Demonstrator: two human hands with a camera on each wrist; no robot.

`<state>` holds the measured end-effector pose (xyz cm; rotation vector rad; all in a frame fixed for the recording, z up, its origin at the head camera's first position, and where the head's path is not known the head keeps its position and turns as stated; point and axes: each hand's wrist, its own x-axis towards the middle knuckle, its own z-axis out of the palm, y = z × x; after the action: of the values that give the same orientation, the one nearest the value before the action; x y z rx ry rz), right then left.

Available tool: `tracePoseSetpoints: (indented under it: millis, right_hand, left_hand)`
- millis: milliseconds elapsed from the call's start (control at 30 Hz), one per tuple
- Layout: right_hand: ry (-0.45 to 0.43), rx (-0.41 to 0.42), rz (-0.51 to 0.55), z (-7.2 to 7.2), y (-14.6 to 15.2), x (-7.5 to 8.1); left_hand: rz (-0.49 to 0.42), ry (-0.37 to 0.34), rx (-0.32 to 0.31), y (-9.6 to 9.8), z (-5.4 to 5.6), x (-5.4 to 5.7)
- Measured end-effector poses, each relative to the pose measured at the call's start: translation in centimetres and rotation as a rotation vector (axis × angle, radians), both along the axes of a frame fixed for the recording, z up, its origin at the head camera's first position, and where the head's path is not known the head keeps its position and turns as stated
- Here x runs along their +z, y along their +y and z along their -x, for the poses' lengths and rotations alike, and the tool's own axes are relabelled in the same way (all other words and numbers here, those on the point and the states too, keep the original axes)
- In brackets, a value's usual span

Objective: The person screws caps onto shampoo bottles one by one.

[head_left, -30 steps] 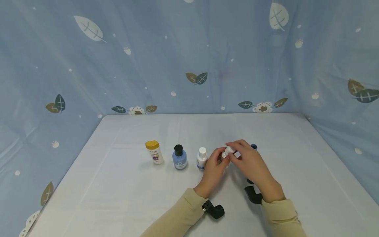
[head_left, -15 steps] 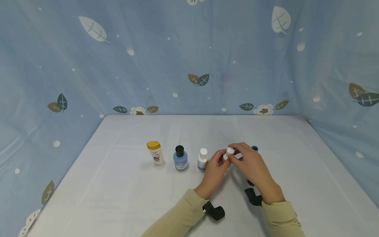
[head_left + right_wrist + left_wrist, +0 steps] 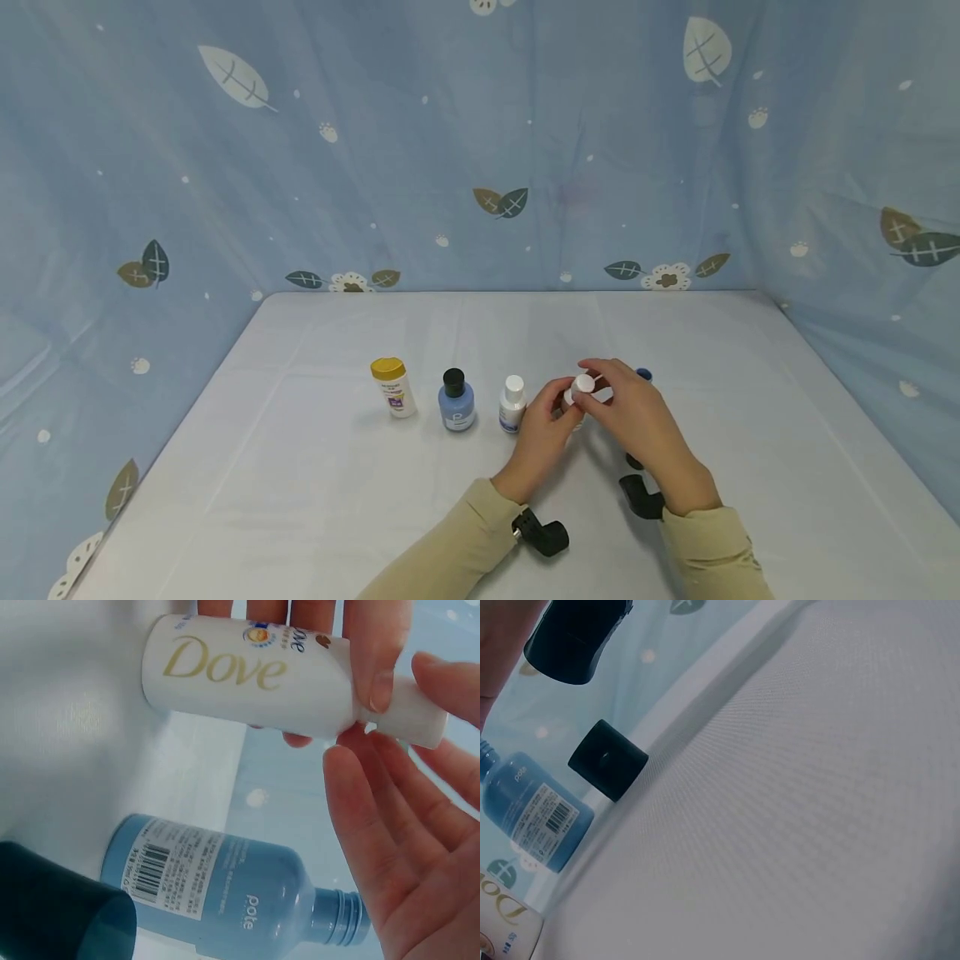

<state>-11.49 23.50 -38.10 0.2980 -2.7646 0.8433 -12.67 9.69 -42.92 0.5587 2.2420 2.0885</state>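
My left hand (image 3: 542, 429) grips a white Dove bottle (image 3: 247, 671), its fingers wrapped round the body. The white cap (image 3: 411, 712) sits at the bottle's neck, and my right hand (image 3: 637, 408) pinches it between thumb and fingers. In the right wrist view the bottle's base is close to the white tabletop. Near the right hand stands an uncapped blue bottle (image 3: 217, 885) lettered "pote", with a bare threaded neck. A dark cap (image 3: 607, 760) rests close to that bottle; in the head view the right hand and wrist partly cover both.
Left of the hands stand a white bottle with a white cap (image 3: 512, 406), a blue bottle with a black cap (image 3: 456, 404) and a white bottle with a yellow cap (image 3: 393, 387). A blue patterned curtain (image 3: 420, 142) hangs behind the white table (image 3: 300, 483).
The hands stay in nearly the same place. The right fingers have shifted slightly on the cap, which leaned right a second ago and looks more upright now. The head view moved a little.
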Motion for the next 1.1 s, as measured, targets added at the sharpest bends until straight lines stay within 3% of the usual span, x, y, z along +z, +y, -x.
tracePoseSetpoints:
  millis: [533, 1100]
  right_hand:
    - [0.025, 0.089, -0.023, 0.02, 0.69, -0.17]
    - [-0.009, 0.005, 0.037, 0.01, 0.11, -0.15]
  left_hand:
    - [-0.025, 0.03, -0.014, 0.02, 0.0, -0.21]
    - [0.0, 0.013, -0.01, -0.11, -0.02, 0.09]
